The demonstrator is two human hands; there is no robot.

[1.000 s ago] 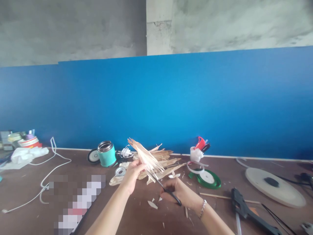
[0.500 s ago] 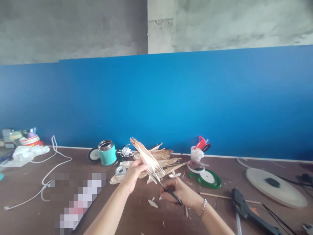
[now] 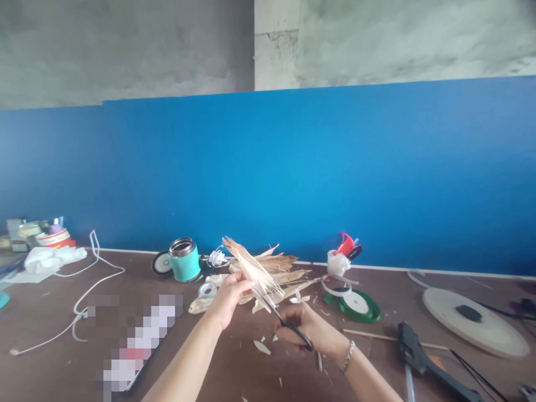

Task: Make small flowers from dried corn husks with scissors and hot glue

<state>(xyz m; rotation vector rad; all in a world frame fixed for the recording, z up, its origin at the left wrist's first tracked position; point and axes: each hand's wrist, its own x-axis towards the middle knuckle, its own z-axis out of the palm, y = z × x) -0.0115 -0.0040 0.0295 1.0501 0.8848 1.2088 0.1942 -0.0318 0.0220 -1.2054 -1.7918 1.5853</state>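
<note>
My left hand (image 3: 228,298) is closed around a bundle of pale dried leaf strips (image 3: 251,268) and holds it up above the brown table (image 3: 62,363). My right hand (image 3: 312,328) grips black-handled scissors (image 3: 288,324). Their blades reach up into the lower ends of the strips. Small cut scraps (image 3: 262,347) lie on the table below my hands. A pile of more dried leaves (image 3: 288,268) lies just behind the bundle.
A teal metal jar (image 3: 184,261) and a small tape roll (image 3: 206,290) stand left of the leaves. Green and white ribbon spools (image 3: 355,304), a cup of tools (image 3: 341,254), a black glue gun (image 3: 419,357), a round white disc (image 3: 475,326) and white cables (image 3: 84,296) lie around.
The scissor blades have moved slightly further up into the strips, and the view has shifted a little. My left hand keeps the bundle in much the same place.
</note>
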